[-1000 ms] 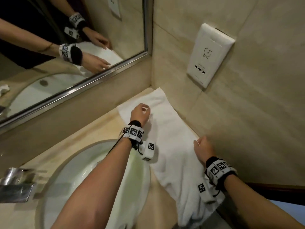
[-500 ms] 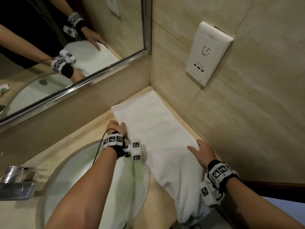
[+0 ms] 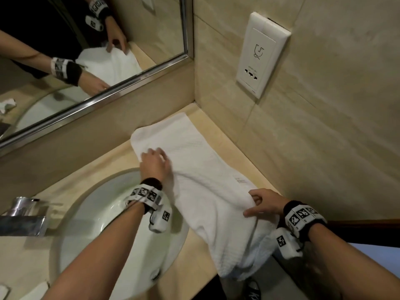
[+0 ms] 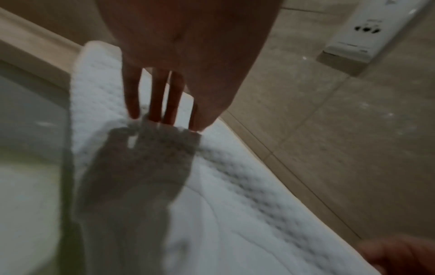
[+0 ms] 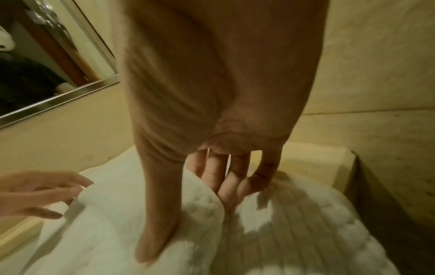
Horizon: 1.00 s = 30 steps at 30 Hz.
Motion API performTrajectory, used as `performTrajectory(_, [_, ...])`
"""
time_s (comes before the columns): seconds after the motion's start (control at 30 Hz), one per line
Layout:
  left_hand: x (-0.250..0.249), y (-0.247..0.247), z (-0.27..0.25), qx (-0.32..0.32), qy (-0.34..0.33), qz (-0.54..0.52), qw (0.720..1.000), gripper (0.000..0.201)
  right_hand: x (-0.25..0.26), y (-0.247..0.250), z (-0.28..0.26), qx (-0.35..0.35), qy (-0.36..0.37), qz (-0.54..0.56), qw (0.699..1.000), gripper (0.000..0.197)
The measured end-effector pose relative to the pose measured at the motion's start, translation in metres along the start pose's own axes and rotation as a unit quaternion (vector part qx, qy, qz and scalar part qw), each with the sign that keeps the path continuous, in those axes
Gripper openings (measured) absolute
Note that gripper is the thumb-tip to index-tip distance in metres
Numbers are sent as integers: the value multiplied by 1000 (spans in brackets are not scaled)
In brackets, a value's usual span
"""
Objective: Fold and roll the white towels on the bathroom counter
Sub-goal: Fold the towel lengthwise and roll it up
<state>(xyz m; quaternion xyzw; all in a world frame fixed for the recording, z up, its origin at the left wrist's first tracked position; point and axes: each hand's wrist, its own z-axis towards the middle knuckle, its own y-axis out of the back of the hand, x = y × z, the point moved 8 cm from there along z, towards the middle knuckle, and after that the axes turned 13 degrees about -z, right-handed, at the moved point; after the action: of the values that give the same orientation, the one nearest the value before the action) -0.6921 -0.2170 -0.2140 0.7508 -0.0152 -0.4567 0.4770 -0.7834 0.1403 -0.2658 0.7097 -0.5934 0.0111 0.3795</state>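
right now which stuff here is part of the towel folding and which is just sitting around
In the job:
white towel
left hand, fingers resting on the towel
right hand, pinching a fold of the towel
counter

Just there:
sink
faucet
mirror
wall socket

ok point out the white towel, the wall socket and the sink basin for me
white towel point(image 3: 194, 161), head view, flat middle of the cloth on the counter
wall socket point(image 3: 260, 57), head view, middle of its white faceplate
sink basin point(image 3: 97, 215), head view, bare inner wall

Dim warm light from above; both wrist views blurred; head view edges bend.
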Motion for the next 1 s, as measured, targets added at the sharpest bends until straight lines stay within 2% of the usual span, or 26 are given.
performTrajectory(0.07, [-14,-39,-27,122,-53,47,990,20,-4,0,0,0,18,-38,999,54])
performTrajectory(0.13, [-18,-59,-49,177,-51,103,978,29,-4,2,0,-14,37,-41,998,54])
performTrajectory(0.27, [-24,-78,-84,194,-10,189,963,50,8,6,-14,-48,81,70,993,25])
performTrajectory(0.3, [-26,-83,-95,187,1,194,963,56,9,7,-17,-63,86,97,990,23])
performTrajectory(0.4, [-37,-100,-133,155,13,194,969,64,8,1,-23,-108,100,151,977,45])
performTrajectory(0.43, [-37,-110,-146,172,22,187,967,67,10,2,-28,-120,104,149,976,48])
performTrajectory(0.47, [-35,-121,-159,202,36,176,963,69,12,2,-35,-117,106,140,977,43])
performTrajectory(0.53, [-27,-132,-173,233,53,165,957,73,15,-1,-51,-77,103,79,989,21])
performTrajectory(0.57, [-23,-134,-174,231,50,167,957,74,14,-6,-56,-40,103,43,993,19])
performTrajectory(0.63, [-20,-133,-175,227,49,163,959,73,2,-22,-66,49,82,-62,994,31])
performTrajectory(0.7, [-19,-132,-174,231,57,158,958,72,-19,-35,-70,93,49,-167,980,39])
performTrajectory(0.77, [-20,-132,-174,238,70,150,957,73,-38,-38,-73,79,37,-206,975,37])
performTrajectory(0.87, [-20,-133,-174,233,82,146,958,76,-65,-35,-76,47,1,-198,979,63])
performTrajectory(0.9, [-19,-134,-174,231,81,147,958,77,-72,-30,-76,22,-16,-187,982,65])
performTrajectory(1.0, [-16,-135,-176,222,73,147,961,82,-80,-1,-81,-128,-70,-166,975,43])
